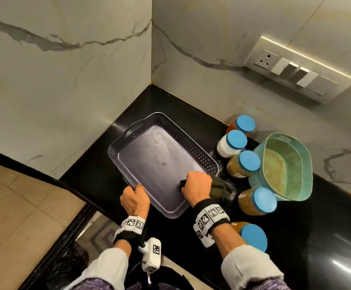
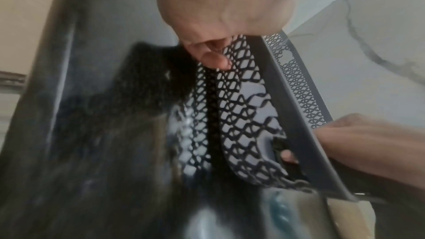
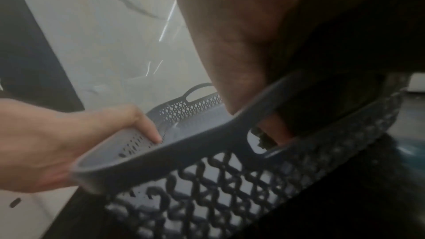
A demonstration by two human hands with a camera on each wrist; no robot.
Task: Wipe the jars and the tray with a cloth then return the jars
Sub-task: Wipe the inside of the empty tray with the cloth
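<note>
The grey tray (image 1: 149, 162) with perforated walls stands on the black bench (image 1: 295, 237), in the corner near the marble walls, and there is nothing inside it. The left hand (image 1: 134, 198) holds the near left corner of the tray; its grip is closed on the rim, with the thumb over the edge and the fingers (image 2: 214, 57) curled against the lattice wall. The right hand (image 1: 195, 186) is at the near right end of the tray, and its grip is clamped on a dark cloth (image 1: 219, 188), which it presses on the tray's rim there; part of the cloth hangs outside the tray toward the bench. In the right wrist view a piece of the cloth (image 3: 264, 138) shows through the handle opening. Five jars with blue lids stand on the bench at the right of the tray, apart from it: an orange jar (image 1: 242, 124) at the back, a white jar (image 1: 231, 144), an amber jar (image 1: 243, 164), another amber jar (image 1: 258, 200), and the nearest jar (image 1: 251, 236) just beside the right forearm. A teal basket (image 1: 305, 164) stands tilted behind them, touching the two middle amber jars.
</note>
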